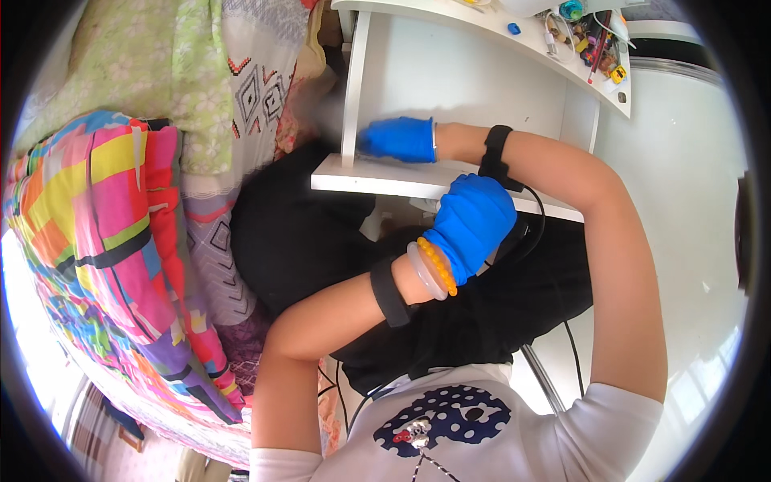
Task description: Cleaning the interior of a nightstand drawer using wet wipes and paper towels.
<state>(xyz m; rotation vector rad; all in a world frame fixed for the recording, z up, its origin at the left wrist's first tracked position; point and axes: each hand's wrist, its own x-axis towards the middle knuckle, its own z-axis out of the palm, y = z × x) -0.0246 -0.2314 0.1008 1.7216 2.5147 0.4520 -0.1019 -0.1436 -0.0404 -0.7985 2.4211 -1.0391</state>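
A white drawer (446, 78) is pulled out before me, its floor showing pale and bare apart from a small dark speck. My right hand (400, 140), in a blue glove, reaches into it low by the left side wall (354, 90). Motion blurs those fingertips, so whether they hold anything is unclear. My left hand (476, 220), also gloved in blue, is curled at the drawer's front panel (385, 181) and overlaps its top edge. Its fingers are hidden beneath the hand. A grey blur of uncertain kind lies just outside the left wall.
Above the drawer, a white tabletop (446, 12) carries a blue cap (514, 28), a white cable (551, 42) and small clutter including a pencil (598, 57). A bed with patterned sheets (199, 90) and a colourful folded quilt (102, 211) adjoins at left. Black cables hang near my legs.
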